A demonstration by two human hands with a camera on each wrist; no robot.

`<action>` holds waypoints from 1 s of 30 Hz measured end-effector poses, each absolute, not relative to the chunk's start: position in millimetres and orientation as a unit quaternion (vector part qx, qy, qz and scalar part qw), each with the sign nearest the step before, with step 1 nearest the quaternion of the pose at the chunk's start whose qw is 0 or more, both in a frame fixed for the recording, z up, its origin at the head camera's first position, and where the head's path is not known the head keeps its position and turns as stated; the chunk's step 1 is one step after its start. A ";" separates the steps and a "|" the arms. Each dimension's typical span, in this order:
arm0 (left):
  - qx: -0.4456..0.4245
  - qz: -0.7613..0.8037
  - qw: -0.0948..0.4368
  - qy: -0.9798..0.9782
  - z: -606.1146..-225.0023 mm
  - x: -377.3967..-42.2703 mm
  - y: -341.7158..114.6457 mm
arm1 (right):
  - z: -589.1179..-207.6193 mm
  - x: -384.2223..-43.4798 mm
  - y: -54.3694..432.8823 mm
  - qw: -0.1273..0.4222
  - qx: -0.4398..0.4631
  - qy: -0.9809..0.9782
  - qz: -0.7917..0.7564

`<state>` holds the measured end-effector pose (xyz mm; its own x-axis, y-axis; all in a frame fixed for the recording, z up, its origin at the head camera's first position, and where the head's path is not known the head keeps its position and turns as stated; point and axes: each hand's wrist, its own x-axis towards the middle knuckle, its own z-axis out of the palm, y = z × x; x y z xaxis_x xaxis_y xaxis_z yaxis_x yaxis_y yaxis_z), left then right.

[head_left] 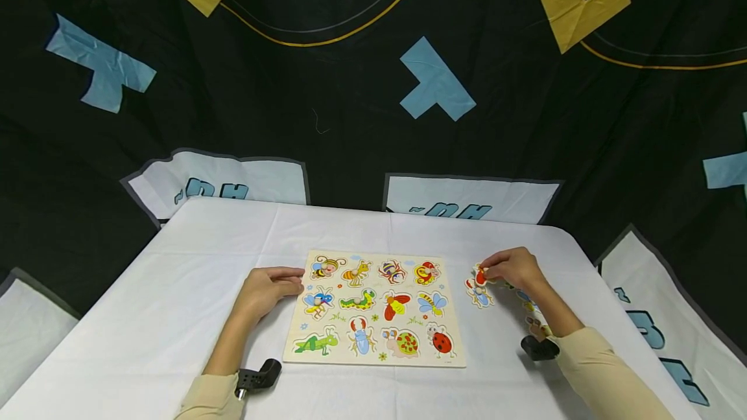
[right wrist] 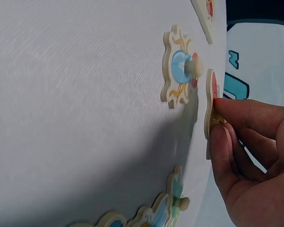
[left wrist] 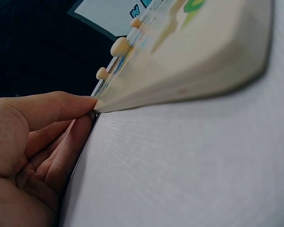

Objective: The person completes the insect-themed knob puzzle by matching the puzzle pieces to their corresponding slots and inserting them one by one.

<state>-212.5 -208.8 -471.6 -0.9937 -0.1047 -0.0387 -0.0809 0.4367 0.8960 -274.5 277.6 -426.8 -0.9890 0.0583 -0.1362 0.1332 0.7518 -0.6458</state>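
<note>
A wooden puzzle board (head_left: 373, 317) printed with insects and other small creatures lies on the table. At its left edge is my left hand (head_left: 264, 290); in the left wrist view the thumb and finger of that hand (left wrist: 47, 137) meet at the board's edge (left wrist: 189, 90). Right of the board, my right hand (head_left: 516, 268) pinches a red puzzle piece (head_left: 480, 276). The right wrist view shows this piece (right wrist: 209, 101) nearly edge-on, between the thumb and fingers. Close beside it on the cloth lies a blue butterfly-like piece (right wrist: 180, 68) with a wooden knob.
More knobbed puzzle pieces (head_left: 535, 326) lie under and beside the right forearm, partly hidden by it. Another piece (right wrist: 204, 19) shows at the top of the right wrist view. A white cloth (head_left: 198, 264) covers the table, with a dark curtain (head_left: 327, 135) behind.
</note>
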 end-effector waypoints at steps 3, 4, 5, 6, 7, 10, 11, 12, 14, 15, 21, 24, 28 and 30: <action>0.057 -0.527 0.010 -0.848 -471.5 -212.4 -208.6 | -425.4 -274.3 272.8 0.057 0.048 0.931 -0.357; 0.056 -0.527 0.010 -0.848 -471.3 -212.2 -208.6 | -424.8 -274.2 271.5 0.058 0.045 0.931 -0.357; 0.056 -0.527 0.010 -0.848 -471.1 -212.1 -208.5 | -424.3 -274.2 270.4 0.058 0.044 0.931 -0.357; 0.055 -0.527 0.009 -0.848 -471.1 -212.2 -208.6 | -423.9 -274.1 269.4 0.057 0.041 0.932 -0.357; 0.055 -0.526 0.009 -0.848 -471.0 -212.2 -208.6 | -423.7 -274.1 268.5 0.057 0.037 0.932 -0.356; 0.054 -0.529 0.007 -0.847 -470.7 -212.2 -208.6 | -422.7 -273.4 265.3 0.056 0.029 0.934 -0.353; 0.055 -0.531 0.007 -0.846 -470.8 -212.3 -208.7 | -422.5 -273.3 264.1 0.056 0.027 0.934 -0.352; 0.055 -0.532 0.006 -0.845 -470.8 -212.3 -208.8 | -422.3 -273.2 262.9 0.056 0.025 0.934 -0.351; 0.055 -0.535 0.004 -0.843 -470.9 -212.3 -209.0 | -421.9 -272.9 260.6 0.056 0.023 0.934 -0.353; 0.055 -0.537 0.004 -0.842 -471.0 -212.3 -209.2 | -421.3 -272.6 259.6 0.056 0.021 0.934 -0.353; 0.054 -0.536 0.006 -0.842 -471.4 -212.5 -209.3 | -418.4 -271.6 253.1 0.060 0.014 0.933 -0.355; 0.056 -0.533 0.006 -0.844 -471.4 -212.6 -208.8 | -419.7 -271.5 250.2 0.060 0.014 0.933 -0.355; 0.058 -0.533 0.006 -0.844 -471.5 -212.7 -208.5 | -420.4 -271.6 245.8 0.058 0.010 0.932 -0.356; 0.057 -0.532 0.007 -0.845 -471.5 -212.9 -208.7 | -420.0 -271.6 243.2 0.058 0.009 0.932 -0.358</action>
